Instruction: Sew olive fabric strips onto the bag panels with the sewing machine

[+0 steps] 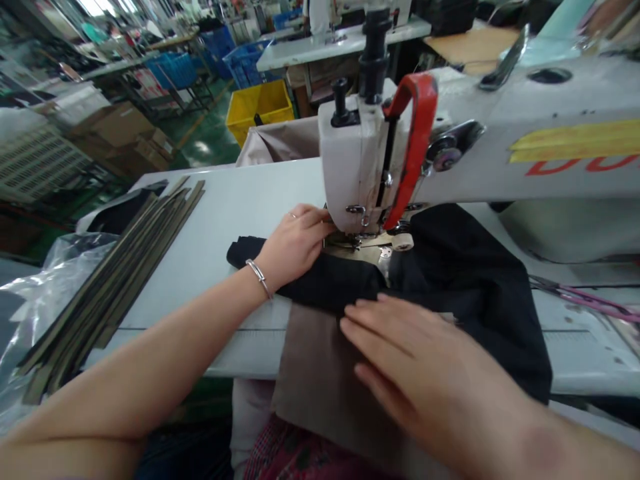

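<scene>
Black fabric [465, 280] lies folded around the needle area of a white sewing machine [347, 167], with a brown-grey fabric piece [315, 360] hanging over the table's front edge. My left hand [295, 243], a silver bracelet on its wrist, rests over the rolled black fabric at the left of the needle. Its fingers are bent together and reach behind the machine head, where their tips are hidden. Flat on the fabric in front of the needle lies my right hand [405, 353], fingers stretched out and slightly blurred.
Long dark strips [135, 267] are piled on the table's left side beside clear plastic [45, 287]. Pink-handled scissors [585, 297] lie at the right under the machine arm. Beyond the table stand a yellow bin [260, 107] and cardboard boxes [120, 133].
</scene>
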Motion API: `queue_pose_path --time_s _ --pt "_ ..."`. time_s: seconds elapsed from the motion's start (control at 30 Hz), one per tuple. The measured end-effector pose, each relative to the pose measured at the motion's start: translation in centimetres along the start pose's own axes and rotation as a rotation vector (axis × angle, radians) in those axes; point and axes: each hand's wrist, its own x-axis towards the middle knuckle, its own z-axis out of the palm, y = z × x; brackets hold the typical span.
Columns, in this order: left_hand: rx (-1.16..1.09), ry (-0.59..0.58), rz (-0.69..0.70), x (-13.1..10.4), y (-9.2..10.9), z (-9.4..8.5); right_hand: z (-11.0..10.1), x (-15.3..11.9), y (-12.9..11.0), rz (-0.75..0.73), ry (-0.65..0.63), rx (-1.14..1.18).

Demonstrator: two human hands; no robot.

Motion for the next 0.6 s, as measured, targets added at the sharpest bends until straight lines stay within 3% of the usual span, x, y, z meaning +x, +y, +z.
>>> queue_pose_path --time_s 0.1,0.2,0.27,0.4,0.5,0.6 --pt "0.149 -0.054 0.009 0.7 -2.5 -0.2 2.1 -2.4 -2.4 -0.019 -0.04 0.026" --pt "0.218 -0.196 0.029 0.4 -3.3 -0.4 2.5 -2.8 -1.2 0.006 -0.093 0.02" --pt "0.268 -0.282 0.048 -0.5 -2.2 -1.0 1.3 -2.3 1.2 0.044 -0.159 -0.014" --pt "0.273 -0.371 0.101 -2.9 2.6 -2.7 -1.9 -0.8 7.6 0.125 -0.239 -0.19" --pt "0.249 -0.342 0.133 -3.5 5.6 -3.2 -3.1 0.4 11.3 0.189 -0.228 -0.299" --pt "0.235 -0.227 0.214 -2.9 6.2 -2.6 -3.1 1.9 11.7 0.139 -0.15 -0.282"
